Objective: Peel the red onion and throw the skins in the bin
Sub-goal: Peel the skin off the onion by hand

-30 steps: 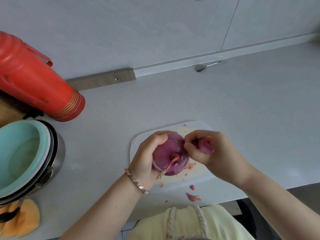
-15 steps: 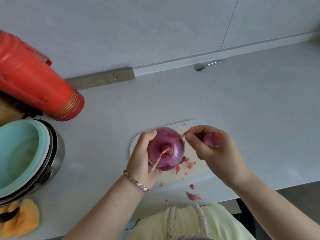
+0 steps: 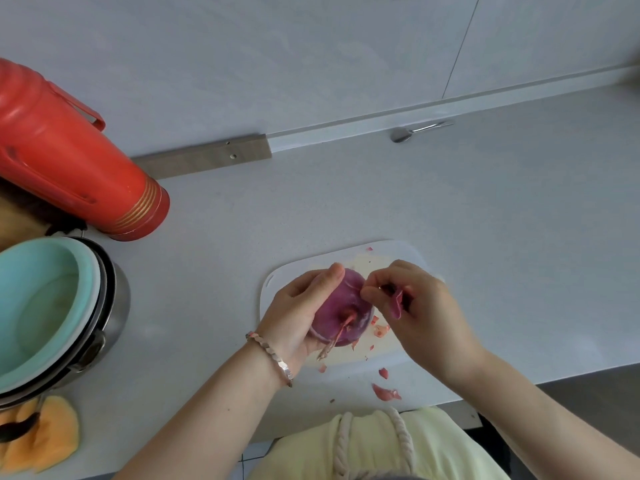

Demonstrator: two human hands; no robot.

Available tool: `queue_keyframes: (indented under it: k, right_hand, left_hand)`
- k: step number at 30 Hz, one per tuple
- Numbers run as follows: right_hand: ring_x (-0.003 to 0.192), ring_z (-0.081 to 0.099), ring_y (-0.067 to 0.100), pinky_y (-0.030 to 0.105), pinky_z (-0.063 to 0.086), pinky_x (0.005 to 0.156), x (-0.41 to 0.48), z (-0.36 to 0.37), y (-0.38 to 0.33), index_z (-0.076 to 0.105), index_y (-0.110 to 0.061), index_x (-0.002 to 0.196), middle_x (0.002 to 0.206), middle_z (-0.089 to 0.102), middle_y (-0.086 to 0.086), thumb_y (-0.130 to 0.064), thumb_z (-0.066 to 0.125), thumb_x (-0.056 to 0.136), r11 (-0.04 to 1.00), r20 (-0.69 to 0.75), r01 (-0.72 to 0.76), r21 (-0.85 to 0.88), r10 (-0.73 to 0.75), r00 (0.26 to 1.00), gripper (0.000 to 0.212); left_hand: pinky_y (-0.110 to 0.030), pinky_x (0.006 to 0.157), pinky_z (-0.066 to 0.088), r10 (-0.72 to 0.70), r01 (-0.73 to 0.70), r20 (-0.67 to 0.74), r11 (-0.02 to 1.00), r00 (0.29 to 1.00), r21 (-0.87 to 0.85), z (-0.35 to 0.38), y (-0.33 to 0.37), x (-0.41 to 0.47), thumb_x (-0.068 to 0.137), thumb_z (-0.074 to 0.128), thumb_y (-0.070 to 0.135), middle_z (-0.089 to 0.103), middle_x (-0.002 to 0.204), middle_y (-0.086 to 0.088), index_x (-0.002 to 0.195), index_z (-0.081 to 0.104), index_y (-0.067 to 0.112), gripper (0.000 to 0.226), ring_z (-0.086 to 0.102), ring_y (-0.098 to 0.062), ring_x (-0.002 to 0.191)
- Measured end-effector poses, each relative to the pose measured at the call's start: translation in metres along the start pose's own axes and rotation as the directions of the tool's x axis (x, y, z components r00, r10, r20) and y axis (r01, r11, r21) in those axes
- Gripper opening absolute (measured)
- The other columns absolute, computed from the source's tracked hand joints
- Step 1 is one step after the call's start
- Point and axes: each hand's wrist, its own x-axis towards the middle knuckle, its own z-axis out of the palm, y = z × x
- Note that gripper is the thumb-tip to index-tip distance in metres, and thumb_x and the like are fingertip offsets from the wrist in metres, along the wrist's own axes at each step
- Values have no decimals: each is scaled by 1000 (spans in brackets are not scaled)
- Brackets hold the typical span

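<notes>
A red onion [image 3: 346,308] is held just above a white cutting board [image 3: 408,252], its dry stem pointing toward me. My left hand [image 3: 298,313] grips the onion from the left, thumb over its top. My right hand [image 3: 419,310] is at the onion's right side, fingertips pinching at its surface, with several torn purple skins [image 3: 397,303] bunched in the palm. Small skin scraps [image 3: 381,329] lie on the board, and a bigger scrap [image 3: 386,393] lies on the counter near its front edge. No bin is visible.
A red thermos [image 3: 69,161] lies at the back left. In front of it stands a steel pot [image 3: 114,320] holding a teal bowl [image 3: 38,306]. Orange melon rind [image 3: 41,434] sits at the lower left. A spoon [image 3: 415,131] rests by the back wall.
My left hand has turned the onion and my right hand, still holding skins, has moved back in against the onion's right side after drawing slightly away.
</notes>
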Motion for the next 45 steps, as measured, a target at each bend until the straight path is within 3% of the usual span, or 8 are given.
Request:
queue_keyframes:
  k: [5, 9, 20, 25, 29, 33, 37, 45]
  right_hand:
    - [66, 46, 0, 6, 36, 61, -6, 11, 2, 58, -20, 76, 73, 43, -16, -22, 43, 87, 996, 39, 87, -29, -86, 995, 18]
    - [72, 48, -1, 4, 36, 63, -5, 15, -5, 51, -23, 75, 74, 44, -14, -7, 46, 88, 999, -26, 45, 24, -44, 999, 21]
    - [69, 47, -4, 6, 36, 60, 0, 32, -18, 40, -28, 63, 72, 47, -7, -1, 44, 90, 974, -215, -162, 161, 194, 957, 38]
    - [43, 44, 2, 10, 32, 44, 17, 24, -17, 47, -12, 62, 46, 47, -14, -11, 40, 94, 861, -190, -323, 393, 420, 887, 33]
    - [40, 33, 4, 16, 30, 43, 26, 12, -14, 54, -19, 52, 43, 43, -12, -14, 35, 96, 716, -104, -376, 588, 528, 843, 48]
    - [48, 45, 6, 13, 31, 42, 29, 3, -11, 60, -12, 64, 60, 60, 0, -10, 32, 96, 550, 61, -375, 746, 504, 862, 43]
    - [47, 42, 6, 13, 28, 37, 28, 0, -6, 42, -16, 60, 54, 47, -6, -11, 33, 98, 411, 118, -404, 817, 567, 815, 39]
    - [53, 45, 9, 14, 33, 44, 13, -11, 22, 44, -19, 76, 60, 43, -2, -14, 36, 97, 702, 63, -527, 479, 571, 818, 23]
  left_hand:
    - [-35, 55, 49, -57, 57, -41, 998, 998, 10, 8, 6, -5, 56, 76, 25, 58, 72, -22, 82, 64, 3, 36, 52, -26, 46]
    - [-47, 68, 48, 25, -28, -123, 999, 992, -24, 12, -1, -2, 74, 71, 15, 61, 74, -23, 75, 69, 12, 3, 58, -29, 52]
    - [-30, 54, 53, 312, -292, -306, 950, 899, 112, 18, -12, 1, 55, 75, 32, 72, 87, -6, 82, 71, 21, 30, 67, -25, 79]
    - [-54, 79, 55, 407, -355, -349, 912, 844, 205, 15, -13, 0, 49, 71, 42, 72, 88, 9, 80, 72, 35, 31, 66, -24, 93]
    - [-40, 68, 58, 288, -322, -325, 945, 901, -55, 11, -12, 3, 53, 73, 23, 71, 79, 8, 81, 70, 22, 28, 65, -19, 83]
    - [-64, 89, 44, 67, -125, -226, 960, 972, -251, 9, -8, 3, 51, 75, 29, 61, 103, -15, 92, 67, 13, 45, 56, -35, 95]
    - [-43, 57, 59, -100, 28, -135, 889, 986, -457, 12, 0, 3, 66, 72, 41, 63, 91, -20, 97, 57, 5, 50, 66, -29, 74]
    - [-39, 57, 57, -156, 77, -184, 923, 970, -377, 2, 1, 12, 81, 58, 48, 65, 78, -17, 80, 62, 6, 42, 64, -29, 72]
